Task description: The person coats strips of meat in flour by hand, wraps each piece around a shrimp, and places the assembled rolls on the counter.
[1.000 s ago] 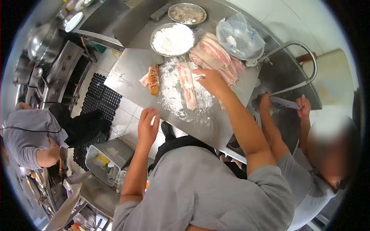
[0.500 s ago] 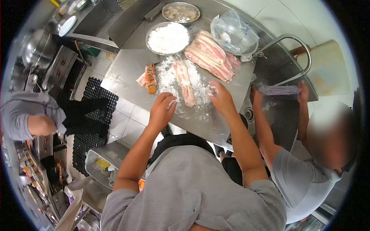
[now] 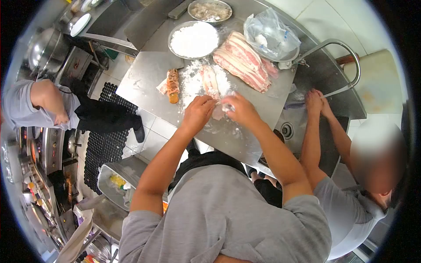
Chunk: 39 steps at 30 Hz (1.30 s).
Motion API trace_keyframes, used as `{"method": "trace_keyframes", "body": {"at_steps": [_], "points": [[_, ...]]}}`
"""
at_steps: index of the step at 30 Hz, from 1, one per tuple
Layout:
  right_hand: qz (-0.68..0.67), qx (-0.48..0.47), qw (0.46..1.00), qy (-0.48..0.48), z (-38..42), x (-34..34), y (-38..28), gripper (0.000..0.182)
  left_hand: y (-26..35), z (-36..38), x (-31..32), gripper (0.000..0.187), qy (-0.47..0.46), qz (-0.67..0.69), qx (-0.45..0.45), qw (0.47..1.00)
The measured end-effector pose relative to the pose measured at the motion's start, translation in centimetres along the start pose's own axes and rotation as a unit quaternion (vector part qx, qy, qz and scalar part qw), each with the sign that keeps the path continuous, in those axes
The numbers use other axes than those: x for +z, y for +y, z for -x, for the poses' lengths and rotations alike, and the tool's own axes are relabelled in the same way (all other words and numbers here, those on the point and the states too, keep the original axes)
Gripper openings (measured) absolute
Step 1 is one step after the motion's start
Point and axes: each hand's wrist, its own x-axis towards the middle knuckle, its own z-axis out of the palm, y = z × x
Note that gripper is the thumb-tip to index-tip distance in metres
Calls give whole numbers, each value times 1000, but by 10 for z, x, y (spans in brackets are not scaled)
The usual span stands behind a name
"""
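Observation:
A floured bacon slice (image 3: 209, 81) lies lengthwise on the steel counter, over scattered white powder (image 3: 190, 83). My left hand (image 3: 199, 113) is at the left edge of its near part, fingers curled together on it. My right hand (image 3: 240, 109) is at the other side, thumb and fingers pinched around something whitish, too small to make out. Both hands hide part of the slice; its near end shows between them. To the left lies a brownish-orange roll (image 3: 173, 85) partly wrapped in a bacon slice. A stack of bacon slices (image 3: 243, 61) is at the right.
A bowl of white powder (image 3: 194, 40), a plate of pale, wet pieces (image 3: 210, 11) and a plastic bag (image 3: 271, 35) are at the back. A co-worker's hands (image 3: 316, 101) are over the sink (image 3: 302, 127). Another person (image 3: 39, 103) stands left. A bin (image 3: 116, 182) is below.
Both my hands have moved inward to the near part of the bacon slice. The co-worker at right has lowered the purplish cloth and brought both hands together. The person at left has shifted.

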Motion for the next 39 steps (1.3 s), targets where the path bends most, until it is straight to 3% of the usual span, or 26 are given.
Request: {"method": "trace_keyframes", "body": {"at_steps": [3,6,12,18,21,24,27,30,33,36,39], "points": [[52,-70,996,-9,23,13,-3,40,1,0,4,25,16,-13,-8,1000],[120,-142,981,57,31,26,-5,39,-1,-1,7,21,35,-26,24,999],[172,-186,962,101,22,32,3,36,-3,-4,8,19,30,-28,16,999],[126,-197,964,124,8,26,-3,24,-1,-4,9,19,54,-33,11,998],[66,-155,976,141,-3,12,-11,19,-1,-4,8,19,43,-25,-9,999],[42,-88,990,98,-20,-5,-17,19,-4,-5,8,25,36,-5,-13,999],[33,-51,997,40,-44,-8,-5,20,3,-3,5,34,49,45,-86,994],[-39,-31,999,6,-64,-6,7,22,2,1,0,43,74,-59,-24,995],[-89,21,995,-47,-75,-8,11,22,10,-2,1,44,33,-94,30,995],[-83,30,995,-44,-80,-1,18,22,9,-6,5,43,8,-93,33,995],[-96,58,993,20,-73,5,26,25,3,-5,10,43,10,-93,23,995]]}}
